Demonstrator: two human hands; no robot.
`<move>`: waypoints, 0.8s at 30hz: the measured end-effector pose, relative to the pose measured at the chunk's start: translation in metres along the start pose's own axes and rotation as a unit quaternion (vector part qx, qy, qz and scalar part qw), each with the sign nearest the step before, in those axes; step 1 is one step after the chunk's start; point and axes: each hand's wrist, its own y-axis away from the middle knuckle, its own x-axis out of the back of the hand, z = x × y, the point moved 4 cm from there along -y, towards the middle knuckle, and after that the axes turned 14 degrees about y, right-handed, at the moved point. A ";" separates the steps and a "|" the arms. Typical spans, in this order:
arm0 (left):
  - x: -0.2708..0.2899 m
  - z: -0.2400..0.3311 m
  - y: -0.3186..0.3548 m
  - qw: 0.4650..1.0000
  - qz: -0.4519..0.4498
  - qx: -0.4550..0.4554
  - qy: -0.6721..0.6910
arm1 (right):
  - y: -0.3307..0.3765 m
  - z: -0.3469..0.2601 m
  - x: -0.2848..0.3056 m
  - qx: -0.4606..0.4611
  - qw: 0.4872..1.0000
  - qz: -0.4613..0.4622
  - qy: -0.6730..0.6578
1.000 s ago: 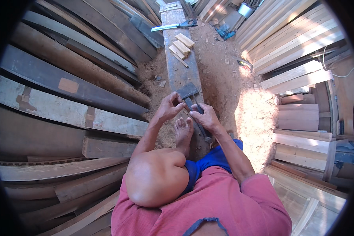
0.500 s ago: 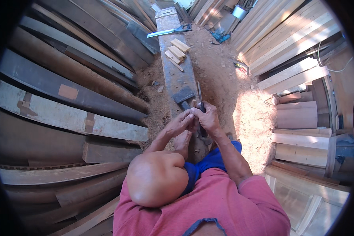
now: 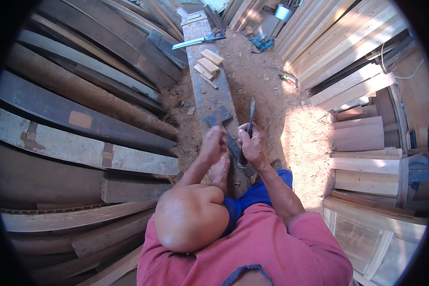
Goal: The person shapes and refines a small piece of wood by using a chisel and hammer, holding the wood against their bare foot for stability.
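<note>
I sit astride a long grey plank that runs away from me over the sawdust ground. My right hand is closed around the handle of a chisel, whose dark blade points away from me above the plank. My left hand is curled around a dark mallet whose blocky head lies on the plank just ahead of the fingers. My bare foot rests on the plank under my hands. My bent knee is in front of me.
Several short pale wood blocks and a handsaw lie farther along the plank. Dark old boards are stacked at my left. Pale new planks and wooden frames stand at my right. Sawdust covers the ground.
Both hands came together on the plank, then parted. My right hand now lifts the chisel with its blade pointing away, and my left hand has closed on the mallet handle.
</note>
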 end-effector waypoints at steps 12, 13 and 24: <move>-0.022 0.027 0.017 0.971 -0.192 0.091 0.111 | -0.010 -0.025 0.014 -0.076 0.995 -0.050 -0.032; -0.024 0.027 0.020 0.968 -0.213 0.110 0.077 | -0.012 -0.031 0.011 -0.063 0.995 -0.070 -0.044; -0.019 0.022 0.020 0.983 -0.150 0.100 -0.045 | -0.020 -0.041 0.002 -0.034 0.996 -0.079 -0.007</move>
